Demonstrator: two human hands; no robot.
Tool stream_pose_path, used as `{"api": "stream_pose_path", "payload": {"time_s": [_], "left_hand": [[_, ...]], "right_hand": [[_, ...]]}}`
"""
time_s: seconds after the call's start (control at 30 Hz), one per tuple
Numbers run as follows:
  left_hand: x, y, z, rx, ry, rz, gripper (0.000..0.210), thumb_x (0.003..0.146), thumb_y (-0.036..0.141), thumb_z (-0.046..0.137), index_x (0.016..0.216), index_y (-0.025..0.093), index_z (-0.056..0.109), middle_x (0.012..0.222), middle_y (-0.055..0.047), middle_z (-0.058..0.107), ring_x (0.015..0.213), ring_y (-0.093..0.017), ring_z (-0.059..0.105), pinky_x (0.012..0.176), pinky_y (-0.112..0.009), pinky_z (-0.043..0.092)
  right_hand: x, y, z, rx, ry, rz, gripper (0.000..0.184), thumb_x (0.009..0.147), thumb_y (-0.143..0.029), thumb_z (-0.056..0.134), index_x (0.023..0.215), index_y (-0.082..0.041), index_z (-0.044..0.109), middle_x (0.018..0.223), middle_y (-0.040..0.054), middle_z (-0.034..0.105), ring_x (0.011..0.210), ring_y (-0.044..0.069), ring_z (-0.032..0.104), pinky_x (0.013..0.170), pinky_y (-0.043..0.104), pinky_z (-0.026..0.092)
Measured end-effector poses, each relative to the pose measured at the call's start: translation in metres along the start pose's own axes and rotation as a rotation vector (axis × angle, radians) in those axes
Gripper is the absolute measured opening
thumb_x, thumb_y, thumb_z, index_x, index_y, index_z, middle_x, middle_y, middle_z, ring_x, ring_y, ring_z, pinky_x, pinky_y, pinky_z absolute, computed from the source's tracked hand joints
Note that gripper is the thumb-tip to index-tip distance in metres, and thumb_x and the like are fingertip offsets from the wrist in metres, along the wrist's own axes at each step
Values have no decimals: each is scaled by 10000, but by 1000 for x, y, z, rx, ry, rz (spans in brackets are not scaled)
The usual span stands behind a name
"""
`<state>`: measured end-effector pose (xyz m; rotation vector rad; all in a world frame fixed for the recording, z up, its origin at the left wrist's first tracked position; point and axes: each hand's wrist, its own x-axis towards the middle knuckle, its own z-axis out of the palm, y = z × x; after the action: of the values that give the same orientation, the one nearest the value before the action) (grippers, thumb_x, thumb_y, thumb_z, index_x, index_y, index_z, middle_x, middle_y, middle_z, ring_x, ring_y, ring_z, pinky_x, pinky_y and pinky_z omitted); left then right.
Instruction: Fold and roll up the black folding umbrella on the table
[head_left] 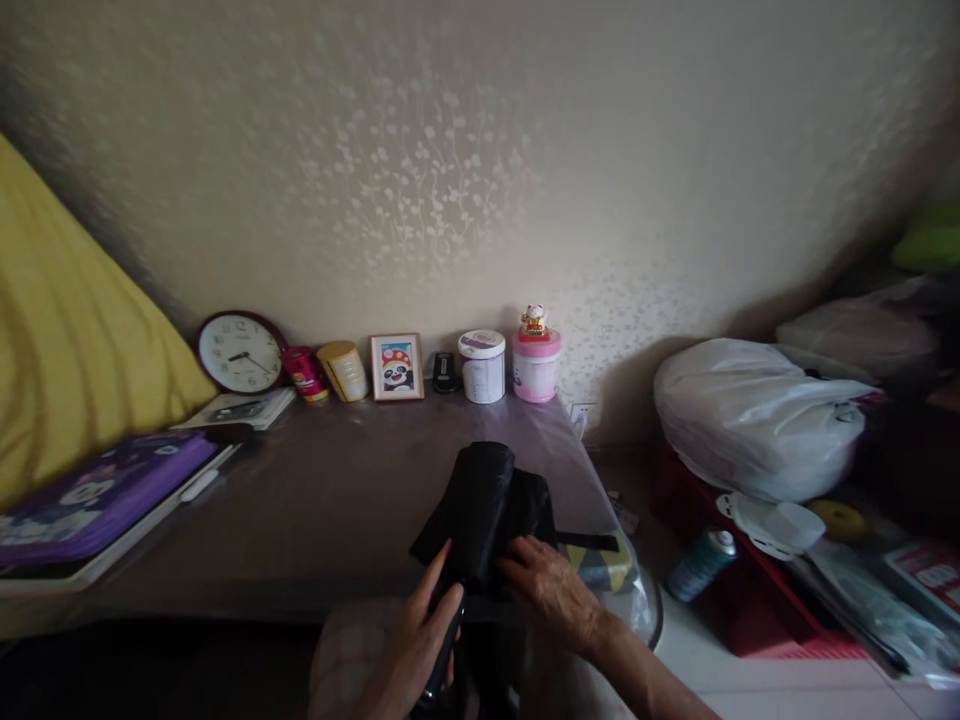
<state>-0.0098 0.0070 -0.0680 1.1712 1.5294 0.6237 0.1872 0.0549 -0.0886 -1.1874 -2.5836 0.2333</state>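
A black folding umbrella lies at the table's front edge, its loose canopy fabric bunched and partly folded over. My left hand is closed around its dark handle, with the thumb along the top. On the right side, my right hand has its fingers bent onto the fabric, gripping a fold near the bottom. A flat black strap sticks out to the right over the table's corner. The fingertips of my right hand are partly hidden against the dark cloth.
Along the wall stand a clock, a pink cup, a yellow tin, a framed panda picture and two tubs. A purple case lies left. Right of the table are a spray can and a red crate.
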Motion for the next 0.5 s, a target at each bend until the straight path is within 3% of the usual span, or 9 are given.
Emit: {"api": "stream_pose_path", "payload": {"time_s": [0.13, 0.2, 0.3, 0.43, 0.5], "left_hand": [[1, -1, 2, -13, 6, 4, 661, 856, 555, 271, 1444, 311, 92, 567, 64, 510, 398, -94, 477, 411, -188, 385], [1, -1, 3, 3, 24, -8, 677, 847, 572, 282, 1444, 311, 99, 575, 62, 523, 396, -93, 479, 413, -189, 386], [2, -2, 4, 8, 28, -1, 667, 852, 563, 278, 1444, 313, 97, 591, 59, 536, 396, -91, 485, 411, -185, 383], [5, -9, 5, -53, -13, 56, 664, 868, 523, 301, 1448, 286, 79, 500, 89, 466, 351, -95, 437, 373, -181, 357], [6, -11, 7, -57, -28, 76, 671, 873, 518, 310, 1449, 265, 75, 476, 97, 449, 341, -97, 425, 360, -179, 348]], "right_hand": [[-10, -10, -9, 183, -99, -165, 215, 909, -250, 432, 915, -219, 645, 848, 19, 610, 749, 124, 572, 678, 214, 452], [-8, -1, -14, 249, 13, -79, 262, 933, -242, 378, 968, -218, 637, 846, 23, 623, 775, 121, 587, 694, 208, 457], [-2, 13, -17, 156, 206, 140, 265, 920, -204, 382, 1013, -200, 631, 903, 63, 629, 856, 159, 590, 785, 269, 465], [0, 17, -14, 186, 21, 1, 228, 881, -181, 440, 860, -217, 664, 860, 36, 634, 810, 145, 601, 751, 245, 475], [1, 23, -13, 279, 64, 51, 236, 893, -204, 421, 912, -225, 655, 881, 28, 652, 817, 135, 616, 743, 227, 478]]}}
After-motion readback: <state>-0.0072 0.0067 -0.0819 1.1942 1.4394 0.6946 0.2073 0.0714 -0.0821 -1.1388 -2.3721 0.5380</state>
